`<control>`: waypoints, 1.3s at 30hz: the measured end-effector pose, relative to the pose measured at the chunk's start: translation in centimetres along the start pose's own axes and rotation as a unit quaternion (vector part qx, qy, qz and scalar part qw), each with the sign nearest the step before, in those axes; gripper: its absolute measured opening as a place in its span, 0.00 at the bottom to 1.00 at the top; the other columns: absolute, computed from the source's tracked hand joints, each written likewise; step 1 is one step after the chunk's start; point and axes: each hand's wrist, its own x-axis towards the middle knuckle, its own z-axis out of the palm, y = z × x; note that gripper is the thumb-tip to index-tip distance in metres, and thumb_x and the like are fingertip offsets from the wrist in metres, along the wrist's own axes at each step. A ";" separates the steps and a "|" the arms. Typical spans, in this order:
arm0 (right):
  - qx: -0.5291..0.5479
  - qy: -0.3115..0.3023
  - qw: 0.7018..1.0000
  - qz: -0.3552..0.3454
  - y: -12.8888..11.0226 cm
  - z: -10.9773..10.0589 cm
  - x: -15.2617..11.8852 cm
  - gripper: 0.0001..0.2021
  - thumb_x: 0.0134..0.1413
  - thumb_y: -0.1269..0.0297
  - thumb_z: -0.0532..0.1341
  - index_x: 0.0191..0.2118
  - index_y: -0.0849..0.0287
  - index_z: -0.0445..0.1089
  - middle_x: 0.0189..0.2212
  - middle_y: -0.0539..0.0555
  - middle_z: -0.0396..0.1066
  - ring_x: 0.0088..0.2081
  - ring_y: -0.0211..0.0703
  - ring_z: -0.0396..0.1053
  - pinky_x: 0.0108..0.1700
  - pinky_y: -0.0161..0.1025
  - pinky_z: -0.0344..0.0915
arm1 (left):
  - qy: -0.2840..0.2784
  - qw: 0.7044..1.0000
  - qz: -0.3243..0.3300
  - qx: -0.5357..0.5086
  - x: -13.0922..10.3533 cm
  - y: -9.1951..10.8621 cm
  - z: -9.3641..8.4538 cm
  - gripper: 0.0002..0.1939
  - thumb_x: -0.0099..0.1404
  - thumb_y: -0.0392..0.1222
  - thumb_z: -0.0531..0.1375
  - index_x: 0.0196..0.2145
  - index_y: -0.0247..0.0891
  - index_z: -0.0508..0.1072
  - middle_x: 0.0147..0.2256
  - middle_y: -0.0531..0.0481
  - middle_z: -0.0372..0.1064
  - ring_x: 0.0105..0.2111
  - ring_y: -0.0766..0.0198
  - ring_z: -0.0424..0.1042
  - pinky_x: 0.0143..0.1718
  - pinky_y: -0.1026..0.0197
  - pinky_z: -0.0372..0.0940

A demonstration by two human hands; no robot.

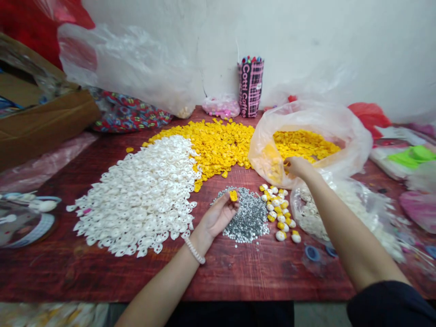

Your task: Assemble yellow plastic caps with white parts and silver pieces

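Observation:
My left hand (218, 213) is closed on a small yellow plastic piece (233, 195), pinched at the fingertips above a heap of small silvery-grey bits (250, 218). My right hand (299, 167) reaches to the near left rim of a clear plastic bag (357, 136), its fingers bent and mostly hidden at the opening. Loose yellow pieces (303, 141) lie inside that bag. Beside the silvery heap sit several small yellow-and-white assembled pieces (281, 225). Left of my left hand spreads a big pile of white, leaf-shaped plastic pieces (143, 195), with a pile of yellow pieces (218, 145) behind it.
A second clear bag (354, 204) of white pieces lies under my right forearm. At the back stands a plaid Cotti Coffee bag (251, 88). A cardboard box (51, 122) is at left, and a bright green item (412, 156) at right. The red-brown table (102, 277) ends near me.

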 end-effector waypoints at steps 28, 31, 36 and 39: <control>0.071 0.039 0.996 -0.029 1.3 0.4 -1.7 0.11 0.44 0.71 0.59 0.36 0.60 0.73 0.36 0.58 0.76 0.38 0.49 0.72 0.38 0.39 0.64 | 0.001 0.999 0.033 0.029 -0.9 0.1 -1.1 0.08 0.50 0.36 0.68 0.28 0.31 0.74 0.28 0.49 0.73 0.27 0.69 0.71 0.29 0.68 0.67; 0.130 0.107 0.986 -0.015 1.8 -0.1 -1.9 0.09 0.48 0.69 0.58 0.37 0.63 0.71 0.38 0.60 0.75 0.40 0.48 0.72 0.43 0.42 0.65 | -0.001 0.999 0.031 0.028 -0.9 0.1 -1.1 0.08 0.50 0.36 0.67 0.29 0.31 0.74 0.28 0.49 0.73 0.27 0.69 0.71 0.29 0.67 0.67; 0.286 0.194 0.938 -0.012 1.2 -1.5 -3.8 0.09 0.50 0.64 0.60 0.36 0.63 0.68 0.37 0.60 0.74 0.38 0.46 0.72 0.43 0.43 0.68 | 0.002 0.999 0.024 0.023 -1.0 0.0 -1.1 0.08 0.50 0.36 0.67 0.29 0.31 0.74 0.29 0.48 0.73 0.28 0.68 0.71 0.30 0.67 0.67; 0.512 0.206 0.831 -0.071 -1.9 -1.9 -7.0 0.12 0.44 0.60 0.65 0.35 0.58 0.67 0.34 0.53 0.72 0.37 0.43 0.72 0.41 0.41 0.69 | 0.010 0.999 0.038 0.021 -1.1 0.1 -0.8 0.09 0.50 0.37 0.67 0.29 0.31 0.74 0.29 0.48 0.73 0.28 0.67 0.72 0.31 0.66 0.67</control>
